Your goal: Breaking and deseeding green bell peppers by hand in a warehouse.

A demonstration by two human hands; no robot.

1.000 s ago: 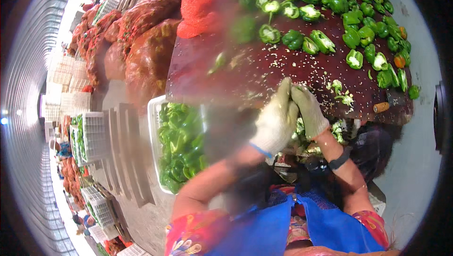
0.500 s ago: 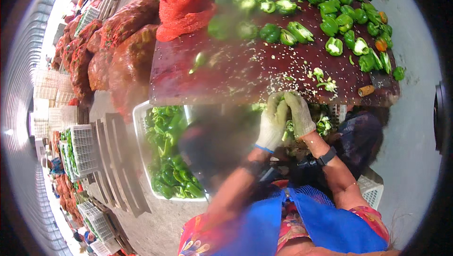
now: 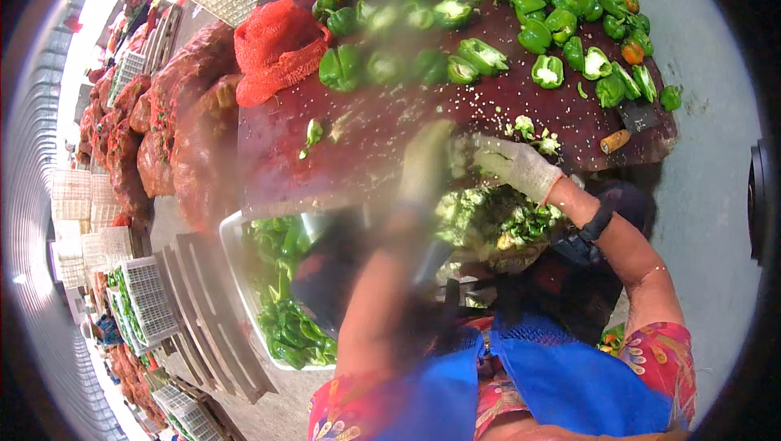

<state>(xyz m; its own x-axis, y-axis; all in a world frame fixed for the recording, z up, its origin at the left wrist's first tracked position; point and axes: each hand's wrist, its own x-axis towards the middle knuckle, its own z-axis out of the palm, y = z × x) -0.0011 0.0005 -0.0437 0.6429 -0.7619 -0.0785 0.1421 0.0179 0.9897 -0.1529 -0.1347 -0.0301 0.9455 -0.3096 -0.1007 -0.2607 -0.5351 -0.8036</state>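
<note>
At the near edge of the dark red table (image 3: 366, 128), my two gloved hands are side by side. My left hand (image 3: 427, 156) is smeared by motion and a hazy patch in the picture, so its fingers and anything in them cannot be made out. My right hand (image 3: 521, 166) reaches leftward over the edge, fingers stretched out, with nothing visible in them. Below both hands, a heap of pale green pepper cores and scraps (image 3: 521, 221) fills the space under the edge. Cut bell pepper halves (image 3: 482, 57) lie beyond, among scattered seeds.
A pile of whole green peppers (image 3: 561, 22) covers the far right. A knife (image 3: 616, 141) with a wooden handle lies near the right corner. Red netting (image 3: 281, 50) rests at the left. A white crate (image 3: 244, 278) of cut peppers stands lower left, beside wooden pallets (image 3: 211, 311) and full sacks (image 3: 191, 124).
My hands were together around a green piece; now they are apart and farther over the table edge. A green pepper now shows beside the red netting. The whole view has shifted slightly.
</note>
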